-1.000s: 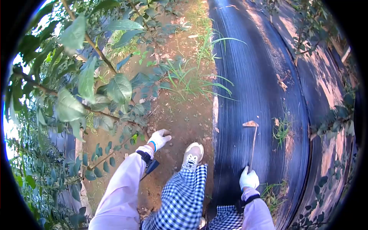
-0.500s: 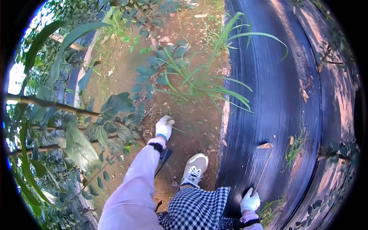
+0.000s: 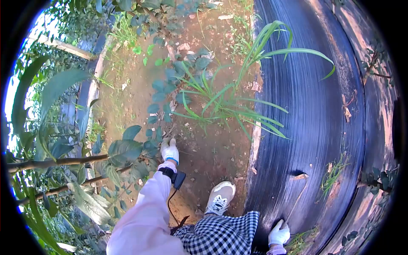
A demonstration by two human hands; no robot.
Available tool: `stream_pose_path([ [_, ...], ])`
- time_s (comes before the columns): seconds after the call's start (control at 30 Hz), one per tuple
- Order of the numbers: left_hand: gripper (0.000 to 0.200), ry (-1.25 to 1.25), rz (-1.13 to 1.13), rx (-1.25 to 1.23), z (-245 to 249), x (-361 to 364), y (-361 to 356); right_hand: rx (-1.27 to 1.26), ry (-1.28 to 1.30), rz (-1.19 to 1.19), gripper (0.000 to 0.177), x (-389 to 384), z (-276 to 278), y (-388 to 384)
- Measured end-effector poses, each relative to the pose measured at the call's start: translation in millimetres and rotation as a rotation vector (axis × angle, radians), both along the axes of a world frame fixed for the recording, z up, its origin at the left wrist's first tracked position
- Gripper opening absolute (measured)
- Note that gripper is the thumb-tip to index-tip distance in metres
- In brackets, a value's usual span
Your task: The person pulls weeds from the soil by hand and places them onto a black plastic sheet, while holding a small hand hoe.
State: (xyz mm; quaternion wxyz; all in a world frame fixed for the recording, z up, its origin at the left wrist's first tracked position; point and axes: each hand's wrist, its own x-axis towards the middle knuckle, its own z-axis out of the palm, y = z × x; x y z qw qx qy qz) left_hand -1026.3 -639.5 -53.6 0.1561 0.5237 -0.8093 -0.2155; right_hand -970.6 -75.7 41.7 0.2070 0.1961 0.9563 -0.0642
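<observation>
My left hand (image 3: 170, 151), in a white glove with a blue cuff edge, reaches low over the bare soil at the path's left side. Its fingers point forward and stand slightly apart beside dry twigs (image 3: 169, 128) and a low leafy branch (image 3: 157, 97); nothing shows in them. My right hand (image 3: 279, 234), also gloved in white, is curled low over the black plastic sheet (image 3: 289, 144). A thin dry stem (image 3: 297, 199) runs up to its fingers, and what they hold, if anything, I cannot tell. Green grass (image 3: 272, 238) lies close beside this hand.
A tall grass clump (image 3: 221, 100) grows ahead and arches over the sheet's edge. Leafy branches (image 3: 59, 163) cross the left side near my arm. My shoe (image 3: 221, 197) stands on the soil path. A device (image 3: 179, 180) with a cable hangs at my left wrist.
My left hand has moved left, toward the twigs, and the thin green blade seen at its fingers is gone from there. The right hand stays close to the sheet. The view has shifted slightly.
</observation>
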Motion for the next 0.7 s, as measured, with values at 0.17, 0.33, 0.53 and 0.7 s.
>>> stream_pose_path([
  [0.17, 0.05, -0.053, -0.236, -0.089, 18, -38, 1, 0.005, -0.095, 0.008, 0.048, -8, 9, -3],
  [0.33, 0.018, -0.116, -0.423, -0.072, -4, -95, -8, -0.009, -0.079, -0.012, 0.05, -9, 13, -6],
  [0.53, 0.022, -0.079, -0.365, 0.205, 22, -1, 41, 0.015, -0.039, 0.003, 0.05, -1, 1, -1],
  [0.7, 0.028, 0.009, -0.029, 0.051, 17, 10, 10, 0.039, 0.062, 0.0, 0.044, 0, 0, -5],
])
